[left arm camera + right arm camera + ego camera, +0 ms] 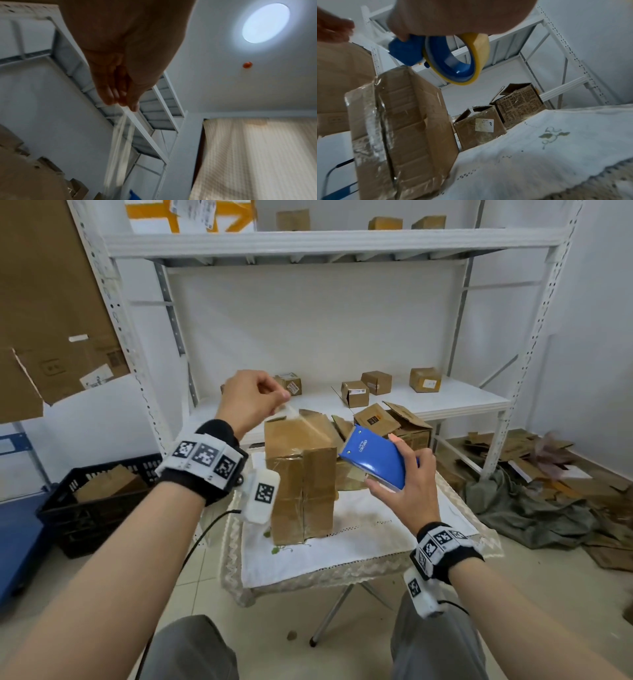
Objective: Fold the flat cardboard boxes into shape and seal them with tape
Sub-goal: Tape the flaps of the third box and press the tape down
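A folded brown cardboard box (301, 484) (402, 128) stands upright on the small cloth-covered table (359, 546), with clear tape shining along its front seam. My left hand (253, 398) (123, 94) is above the box's top left corner and pinches the free end of a clear tape strip (291, 410) (120, 146) between thumb and fingertips. The strip runs down across the box top toward the dispenser. My right hand (404, 474) grips a blue tape dispenser (373, 458) (406, 51) at the box's upper right, and its yellowish tape roll (458, 59) shows in the right wrist view.
Behind the table, a white metal shelving unit (445, 402) carries several small boxes. More open boxes (394, 419) (518, 105) sit just behind the table. A black crate (99, 501) of cardboard stands on the floor at left. Flattened cardboard and grey cloth (534, 508) lie at right.
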The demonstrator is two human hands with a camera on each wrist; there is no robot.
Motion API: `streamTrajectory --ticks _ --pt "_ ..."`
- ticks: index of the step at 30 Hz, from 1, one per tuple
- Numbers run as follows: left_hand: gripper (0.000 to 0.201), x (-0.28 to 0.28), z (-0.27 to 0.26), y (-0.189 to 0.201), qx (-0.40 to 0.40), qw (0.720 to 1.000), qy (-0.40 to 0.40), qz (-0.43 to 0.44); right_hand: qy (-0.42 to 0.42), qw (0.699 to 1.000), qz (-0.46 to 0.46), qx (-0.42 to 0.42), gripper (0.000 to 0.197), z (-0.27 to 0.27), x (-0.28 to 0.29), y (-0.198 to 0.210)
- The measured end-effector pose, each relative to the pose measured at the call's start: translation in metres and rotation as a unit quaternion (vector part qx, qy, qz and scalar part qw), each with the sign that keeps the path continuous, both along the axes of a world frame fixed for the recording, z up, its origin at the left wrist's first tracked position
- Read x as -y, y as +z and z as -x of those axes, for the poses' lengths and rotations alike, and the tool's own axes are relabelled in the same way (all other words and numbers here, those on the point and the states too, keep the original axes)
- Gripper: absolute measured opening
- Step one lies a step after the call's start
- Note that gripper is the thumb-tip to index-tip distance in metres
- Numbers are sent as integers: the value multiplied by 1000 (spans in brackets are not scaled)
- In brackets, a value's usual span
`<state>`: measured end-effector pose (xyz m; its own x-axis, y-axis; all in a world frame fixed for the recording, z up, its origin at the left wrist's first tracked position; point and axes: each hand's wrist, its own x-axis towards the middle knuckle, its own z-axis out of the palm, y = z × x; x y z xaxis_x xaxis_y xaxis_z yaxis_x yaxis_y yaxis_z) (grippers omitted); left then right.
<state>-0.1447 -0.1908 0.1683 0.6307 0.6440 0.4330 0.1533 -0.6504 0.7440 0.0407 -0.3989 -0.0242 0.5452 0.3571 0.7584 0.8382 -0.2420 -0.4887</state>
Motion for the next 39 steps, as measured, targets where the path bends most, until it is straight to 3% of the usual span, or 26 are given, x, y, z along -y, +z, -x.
streamTrajectory --ticks 3,8,11,13,16,18,21,23,26,28,29,30,31,33,34,35,39 --pt "9 21 -12 1 27 996 2 -85 -39 999 11 15 77 2 -1 7" --pt "9 46 -31 -7 32 983 -29 -176 -100 992 34 70 78 -10 1 10" --pt "11 59 -43 -22 1 970 -38 -241 -124 989 62 53 73 -12 -10 12" --pt "10 63 -46 -28 -1 965 -34 -261 -153 982 112 -9 69 -14 -16 16" --pt "10 58 -47 -18 23 968 -31 -248 -161 954 133 -215 69 -28 -14 7" --pt "9 51 -47 -6 4 974 -44 -220 -97 939 61 -325 68 -40 -14 -6" --pt "21 48 -47 -2 -23 985 -68 -158 12 877 42 -479 53 -43 -19 -18" --pt "26 50 -48 -6 -37 987 -74 -138 47 857 86 -506 44 -45 -21 -25" --pt "25 47 -45 -11 -30 990 -72 -117 25 856 161 -491 61 -50 -26 -34" --pt "24 43 -42 -13 -19 992 -69 -104 -40 876 197 -437 62 -51 -29 -26" --pt "24 40 -40 -14 -17 993 -67 -97 -48 896 158 -412 56 -47 -31 -18" --pt "24 37 -39 -14 -15 994 -65 -89 -18 909 65 -411 47 -42 -32 -6" --pt "25 34 -37 -15 -12 995 -64 -79 48 895 -57 -440 39 -35 -34 9" --pt "25 26 -35 -16 -2 996 -61 -57 221 807 -199 -511 47 -19 -35 36" --pt "25 21 -33 -17 6 997 -59 -47 290 769 -213 -528 56 -13 -35 48" --pt "25 18 -31 -18 16 998 -57 -36 340 751 -204 -528 60 -7 -35 57" --pt "24 7 -22 -24 49 997 -66 6 419 740 -154 -504 54 1 -45 70"
